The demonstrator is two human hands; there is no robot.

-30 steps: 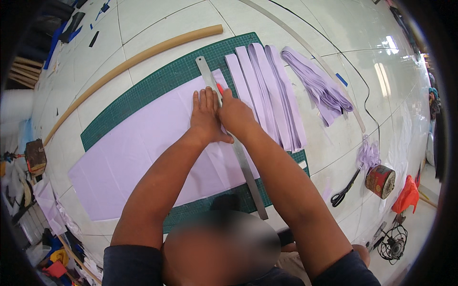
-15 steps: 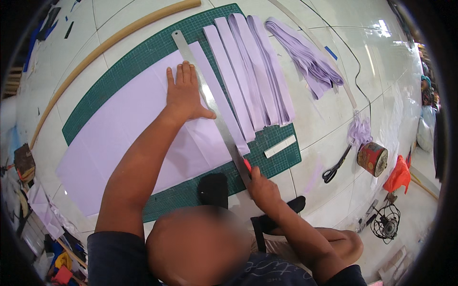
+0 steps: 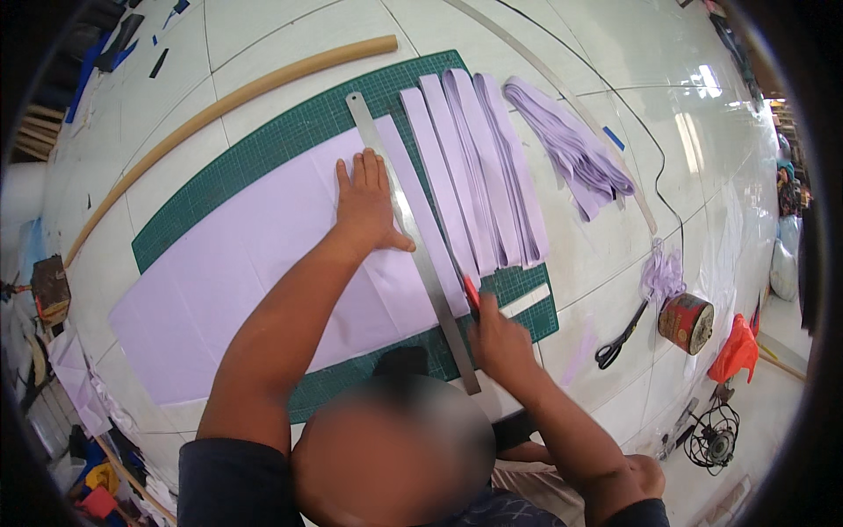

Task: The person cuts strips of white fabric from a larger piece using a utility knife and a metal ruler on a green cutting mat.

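My left hand (image 3: 367,207) lies flat with fingers spread, pressing a long steel ruler (image 3: 428,279) and the lilac fabric (image 3: 255,263) beside it. The fabric is spread over a green cutting mat (image 3: 189,211). In my right hand (image 3: 502,341) is a red-handled cutter knife (image 3: 472,292), held at the near end of a narrow lilac strip (image 3: 411,180) right of the ruler. Its blade is hard to make out. Several folded lilac strips (image 3: 479,167) lie side by side farther right on the mat.
A bundle of lilac strips (image 3: 571,149) rests on the tiled floor at the right. Black scissors (image 3: 622,338), a red tin (image 3: 685,322) and an orange bag (image 3: 736,350) are nearer. A long curved tube (image 3: 237,101) lies beyond the mat; a white bar (image 3: 527,301) is on it.
My right hand with the cutter knife has moved from the ruler's near end rightward, off the ruler to the strip. My left hand still presses the ruler. The whole view has shifted slightly.
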